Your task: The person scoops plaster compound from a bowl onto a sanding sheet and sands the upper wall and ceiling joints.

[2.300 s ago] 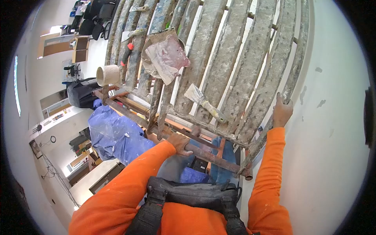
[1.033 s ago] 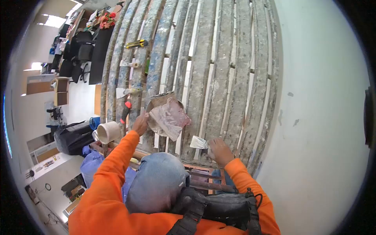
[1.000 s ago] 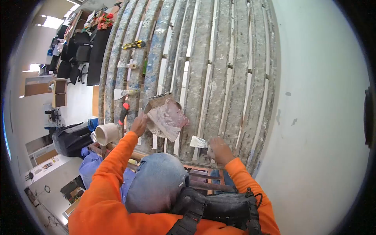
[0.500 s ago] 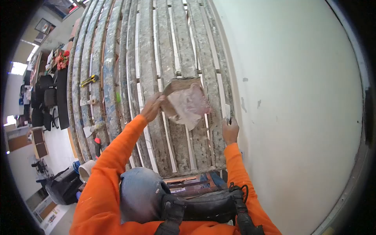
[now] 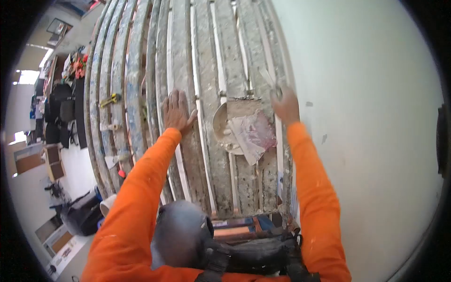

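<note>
My left hand lies flat on a plank of the paint-stained scaffold platform, fingers spread, holding nothing. To its right a shallow round bowl rests on the planks, with a square board and a crumpled sheet smeared with pinkish paste on top. Beyond the bowl, near the wall, my right hand is closed round the handle of a putty knife; its blade points away and is blurred.
On the left planks lie a yellow cutter, a small scraper and another scraper. A whitish bucket stands at the near left edge. The pale wall runs along the right. Office chairs are far left.
The bowl with its load has moved right and stands apart from my left hand, which has let go of it and opened on the plank. My right hand has moved forward with the putty knife.
</note>
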Tool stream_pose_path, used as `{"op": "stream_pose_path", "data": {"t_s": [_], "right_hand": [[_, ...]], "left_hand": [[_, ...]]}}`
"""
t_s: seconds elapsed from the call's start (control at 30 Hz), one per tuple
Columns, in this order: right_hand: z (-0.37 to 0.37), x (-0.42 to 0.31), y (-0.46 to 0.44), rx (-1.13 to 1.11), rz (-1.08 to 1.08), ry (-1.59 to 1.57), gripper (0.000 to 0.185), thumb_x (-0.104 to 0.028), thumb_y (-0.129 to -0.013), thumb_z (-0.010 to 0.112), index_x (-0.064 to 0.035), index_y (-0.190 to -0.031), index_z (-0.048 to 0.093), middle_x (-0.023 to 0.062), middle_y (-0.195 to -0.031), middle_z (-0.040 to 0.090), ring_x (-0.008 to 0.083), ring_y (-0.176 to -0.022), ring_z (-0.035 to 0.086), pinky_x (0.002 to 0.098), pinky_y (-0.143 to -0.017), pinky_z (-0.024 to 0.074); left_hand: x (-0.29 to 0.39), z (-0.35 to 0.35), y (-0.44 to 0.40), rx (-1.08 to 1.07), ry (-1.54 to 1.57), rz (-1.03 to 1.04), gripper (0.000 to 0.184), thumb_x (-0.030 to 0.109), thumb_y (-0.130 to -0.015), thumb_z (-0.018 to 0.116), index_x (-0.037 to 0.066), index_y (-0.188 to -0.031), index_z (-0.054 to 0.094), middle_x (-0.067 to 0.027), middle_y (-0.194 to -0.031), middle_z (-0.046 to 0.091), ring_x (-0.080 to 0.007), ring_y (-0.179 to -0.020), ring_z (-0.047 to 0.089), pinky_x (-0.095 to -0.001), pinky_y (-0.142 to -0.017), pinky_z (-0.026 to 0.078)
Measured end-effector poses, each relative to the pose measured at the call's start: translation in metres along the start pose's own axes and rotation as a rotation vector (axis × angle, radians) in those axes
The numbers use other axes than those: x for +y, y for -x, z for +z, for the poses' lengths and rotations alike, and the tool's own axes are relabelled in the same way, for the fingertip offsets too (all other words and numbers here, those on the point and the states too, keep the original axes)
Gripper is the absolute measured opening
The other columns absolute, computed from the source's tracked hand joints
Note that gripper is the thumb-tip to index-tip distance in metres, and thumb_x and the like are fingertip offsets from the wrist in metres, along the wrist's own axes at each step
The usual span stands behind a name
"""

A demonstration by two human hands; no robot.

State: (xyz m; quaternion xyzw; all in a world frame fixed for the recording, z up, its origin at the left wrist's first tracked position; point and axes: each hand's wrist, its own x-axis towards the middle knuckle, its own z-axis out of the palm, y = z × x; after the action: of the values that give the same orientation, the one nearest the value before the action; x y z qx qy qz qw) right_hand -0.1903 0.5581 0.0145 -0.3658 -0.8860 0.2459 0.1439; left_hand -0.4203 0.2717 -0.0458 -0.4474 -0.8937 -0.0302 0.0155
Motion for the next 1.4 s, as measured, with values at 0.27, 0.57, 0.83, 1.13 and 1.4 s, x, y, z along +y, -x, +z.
{"op": "stream_pose_path", "data": {"t_s": [0.27,0.57,0.83,1.13,1.4], "right_hand": [[0.080,-0.055,-0.152,-0.318,-0.448,0.302,0.042,-0.032,-0.081,0.060,-0.0035,-0.112,0.058,0.0190,-0.105,0.060,0.0350,-0.103,0.056,0.0450,-0.088,0.0451],[-0.003,0.024,-0.137,-0.060,-0.260,0.023,0.038,-0.035,-0.086,0.056,-0.0036,-0.107,0.060,0.0171,-0.104,0.062,0.0353,-0.097,0.058,0.0444,-0.084,0.0453],[-0.053,0.021,-0.041,-0.665,0.336,-0.232,0.041,-0.039,-0.083,0.065,0.0020,-0.091,0.062,0.0157,-0.084,0.064,0.0276,-0.078,0.061,0.0379,-0.071,0.0472],[-0.029,-0.013,0.060,-0.675,0.387,-0.171,0.047,-0.035,-0.076,0.073,0.0018,-0.103,0.062,0.0168,-0.089,0.065,0.0252,-0.081,0.062,0.0348,-0.074,0.0481],[-0.128,-0.077,0.100,-0.143,0.555,-0.668,0.025,-0.015,-0.085,0.064,0.0021,-0.103,0.058,0.0043,-0.088,0.061,0.0118,-0.080,0.057,0.0266,-0.071,0.0459]], "left_hand": [[0.000,-0.015,-0.011,-0.157,0.040,-0.035,0.087,0.051,-0.080,0.054,0.001,-0.144,0.022,-0.0213,-0.151,0.018,-0.0305,-0.142,0.013,-0.0443,-0.115,0.005],[0.001,-0.015,-0.011,-0.275,0.018,-0.025,0.090,0.049,-0.081,0.055,-0.002,-0.145,0.017,-0.0250,-0.151,0.014,-0.0345,-0.143,0.008,-0.0468,-0.115,0.002],[0.005,-0.013,-0.017,-0.281,-0.003,0.039,0.089,0.049,-0.083,0.051,-0.008,-0.143,0.018,-0.0298,-0.149,0.015,-0.0388,-0.141,0.010,-0.0486,-0.114,0.003],[0.002,-0.018,-0.003,-0.152,0.006,0.120,0.086,0.047,-0.084,0.051,-0.009,-0.142,0.020,-0.0298,-0.148,0.018,-0.0388,-0.140,0.014,-0.0483,-0.114,0.007],[0.006,-0.016,-0.007,-0.107,0.048,0.105,0.083,0.047,-0.084,0.049,-0.008,-0.141,0.024,-0.0277,-0.149,0.018,-0.0379,-0.140,0.015,-0.0469,-0.114,0.009]]}}
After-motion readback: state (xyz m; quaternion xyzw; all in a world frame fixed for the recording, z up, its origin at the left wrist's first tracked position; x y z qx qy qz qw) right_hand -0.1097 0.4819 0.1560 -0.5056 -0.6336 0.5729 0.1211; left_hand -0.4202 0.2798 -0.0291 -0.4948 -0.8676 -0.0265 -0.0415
